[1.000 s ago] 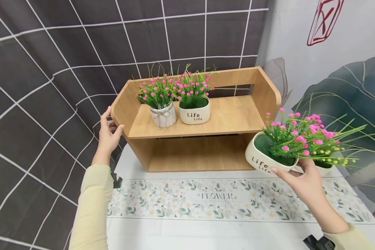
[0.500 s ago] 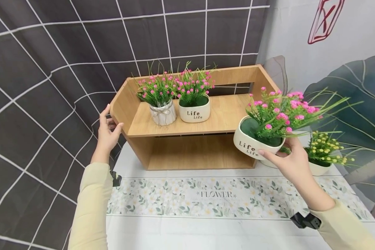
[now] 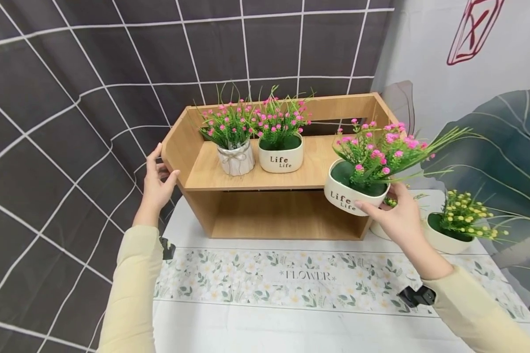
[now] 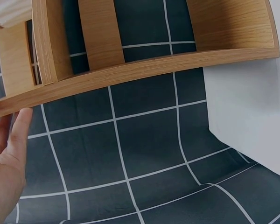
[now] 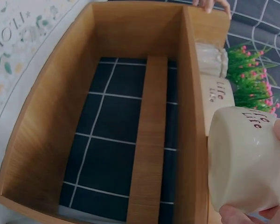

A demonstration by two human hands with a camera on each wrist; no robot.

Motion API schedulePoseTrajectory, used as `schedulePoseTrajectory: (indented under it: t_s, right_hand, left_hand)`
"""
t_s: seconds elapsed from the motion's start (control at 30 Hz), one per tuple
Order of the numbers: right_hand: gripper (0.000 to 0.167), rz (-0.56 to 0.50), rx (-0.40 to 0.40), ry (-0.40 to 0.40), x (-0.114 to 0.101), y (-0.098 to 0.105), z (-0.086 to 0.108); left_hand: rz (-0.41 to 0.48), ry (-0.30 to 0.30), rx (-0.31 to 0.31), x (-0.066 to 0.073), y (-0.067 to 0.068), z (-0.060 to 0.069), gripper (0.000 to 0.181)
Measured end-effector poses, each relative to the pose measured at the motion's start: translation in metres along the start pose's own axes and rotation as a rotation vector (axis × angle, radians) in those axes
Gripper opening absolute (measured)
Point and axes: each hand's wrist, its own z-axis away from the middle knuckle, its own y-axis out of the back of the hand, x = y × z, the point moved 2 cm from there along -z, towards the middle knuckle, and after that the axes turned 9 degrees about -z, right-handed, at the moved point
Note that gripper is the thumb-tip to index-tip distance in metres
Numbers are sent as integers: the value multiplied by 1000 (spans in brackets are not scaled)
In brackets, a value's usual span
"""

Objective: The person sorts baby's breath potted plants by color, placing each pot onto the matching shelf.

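A two-tier wooden shelf (image 3: 287,215) stands on the table. My left hand (image 3: 156,189) grips the edge of its left side panel; in the left wrist view the fingers (image 4: 19,133) meet that panel. On the upper tier are a white pot tied with twine (image 3: 237,161) and a cream "Life" pot (image 3: 282,159), both with pink flowers. My right hand (image 3: 399,213) holds another cream "Life" planter (image 3: 351,193) of pink flowers, tilted, in front of the upper tier's right part. In the right wrist view this planter (image 5: 247,163) appears close to the tier's edge.
At the right of the table stands a planter with yellow flowers (image 3: 452,238). Another pot (image 3: 380,229) is partly hidden behind my right hand. A floral runner (image 3: 265,279) crosses the white table. Dark gridded cloth (image 3: 229,44) hangs behind the shelf.
My right hand has carried the planter left and slightly up, toward the upper tier, uncovering the yellow-flower planter. My left hand stays on the side panel.
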Motion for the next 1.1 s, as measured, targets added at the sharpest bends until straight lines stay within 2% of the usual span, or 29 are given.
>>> schedulePoseTrajectory:
  t_s: [0.47, 0.67, 0.87, 1.1]
  right_hand:
    - [75, -18, -66, 44, -6, -16, -23]
    - [86, -57, -112, 13, -6, -19, -36]
    - [88, -116, -157, 1, -6, -24, -50]
    - [87, -86, -196, 2, -7, -25, -59]
  left_hand:
    - [-3, -13, -1, -2, -1, -1, 69]
    - [-8, -6, -8, -2, 0, -1, 69]
    - [-6, -23, -1, -2, 0, -2, 69]
    - [-6, -24, -4, -3, 0, -2, 68]
